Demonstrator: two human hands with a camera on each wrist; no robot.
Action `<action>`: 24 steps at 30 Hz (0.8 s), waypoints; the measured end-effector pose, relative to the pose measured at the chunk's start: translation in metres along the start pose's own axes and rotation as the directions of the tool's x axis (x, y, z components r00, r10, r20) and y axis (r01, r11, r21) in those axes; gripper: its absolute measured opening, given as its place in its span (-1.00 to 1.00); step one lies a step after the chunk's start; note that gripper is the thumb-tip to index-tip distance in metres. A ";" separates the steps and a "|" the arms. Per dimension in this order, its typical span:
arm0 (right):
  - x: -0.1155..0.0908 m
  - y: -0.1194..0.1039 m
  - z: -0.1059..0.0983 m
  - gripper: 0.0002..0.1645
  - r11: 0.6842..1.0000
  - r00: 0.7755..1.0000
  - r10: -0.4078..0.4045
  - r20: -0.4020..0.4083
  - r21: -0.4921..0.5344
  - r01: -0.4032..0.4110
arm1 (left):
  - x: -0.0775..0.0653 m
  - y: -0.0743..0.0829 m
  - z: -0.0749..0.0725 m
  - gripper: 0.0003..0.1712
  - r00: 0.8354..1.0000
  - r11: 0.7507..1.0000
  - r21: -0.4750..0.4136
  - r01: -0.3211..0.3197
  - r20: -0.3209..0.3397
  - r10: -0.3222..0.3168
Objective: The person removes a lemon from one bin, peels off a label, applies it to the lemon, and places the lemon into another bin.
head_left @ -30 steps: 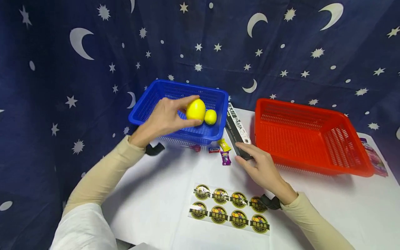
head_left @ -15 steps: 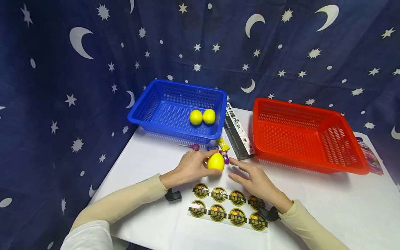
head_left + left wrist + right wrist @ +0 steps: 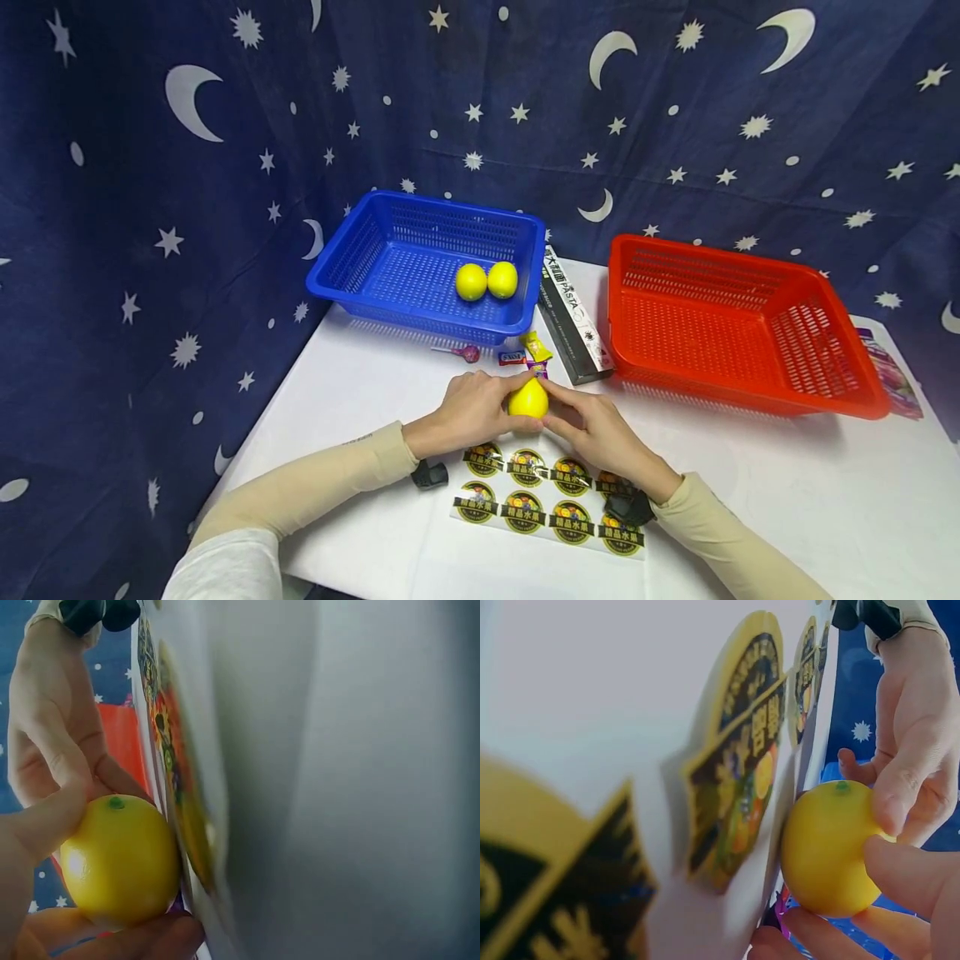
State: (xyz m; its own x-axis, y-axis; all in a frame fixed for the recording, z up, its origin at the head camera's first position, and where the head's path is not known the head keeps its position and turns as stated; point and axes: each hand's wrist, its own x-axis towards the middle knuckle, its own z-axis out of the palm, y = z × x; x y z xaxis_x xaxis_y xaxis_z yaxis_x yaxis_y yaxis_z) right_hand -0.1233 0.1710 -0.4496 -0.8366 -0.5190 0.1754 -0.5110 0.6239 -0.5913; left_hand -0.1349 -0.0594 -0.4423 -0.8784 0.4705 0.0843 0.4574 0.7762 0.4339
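Both hands meet round a yellow lemon point(image 3: 529, 400) with a green stem end, low over the white table just beyond a sheet of round fruit stickers point(image 3: 522, 510). From the left, my left hand point(image 3: 474, 408) grips it between thumb and fingers. My right hand point(image 3: 606, 432) holds it from the opposite side, its thumb on the near face of the lemon point(image 3: 832, 851) in the right wrist view. The left wrist view shows the green end of the lemon point(image 3: 124, 862) between the two hands. Two more lemons point(image 3: 471, 283) lie in the blue basket point(image 3: 352, 287).
A red basket point(image 3: 686, 333) stands at the right. Between the baskets lies a black and white pasta box point(image 3: 572, 321). Small candies, one yellow-wrapped candy point(image 3: 536, 344) among them, and a lollipop point(image 3: 469, 353) lie before the blue basket. A starry curtain point(image 3: 480, 92) hangs behind.
My left hand has carried the lemon from over the blue basket down to the table in front. My right hand has moved slightly left and down and now holds the lemon too.
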 end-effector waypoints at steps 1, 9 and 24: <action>0.000 0.000 0.001 -0.26 1.000 1.000 0.001 -0.004 -0.007 -0.001 | 0.000 0.000 0.000 -0.03 1.000 1.000 0.008 -0.004 0.007 0.004; -0.001 0.000 0.006 -0.28 0.999 1.000 -0.009 -0.025 -0.047 0.007 | -0.008 -0.006 -0.008 -0.12 0.999 0.998 -0.058 -0.011 0.039 0.013; -0.039 -0.009 -0.017 -0.42 0.977 0.997 0.072 -0.020 -0.201 -0.074 | -0.042 -0.010 -0.031 -0.11 0.999 0.995 0.094 0.033 -0.003 -0.033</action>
State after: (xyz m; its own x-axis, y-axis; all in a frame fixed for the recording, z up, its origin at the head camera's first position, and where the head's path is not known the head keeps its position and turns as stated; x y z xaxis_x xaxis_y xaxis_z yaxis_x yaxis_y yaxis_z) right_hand -0.0890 0.1955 -0.4376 -0.8749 -0.4613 0.1478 -0.4766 0.7653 -0.4327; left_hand -0.1068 -0.1000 -0.4228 -0.8934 0.4432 0.0729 0.4390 0.8273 0.3504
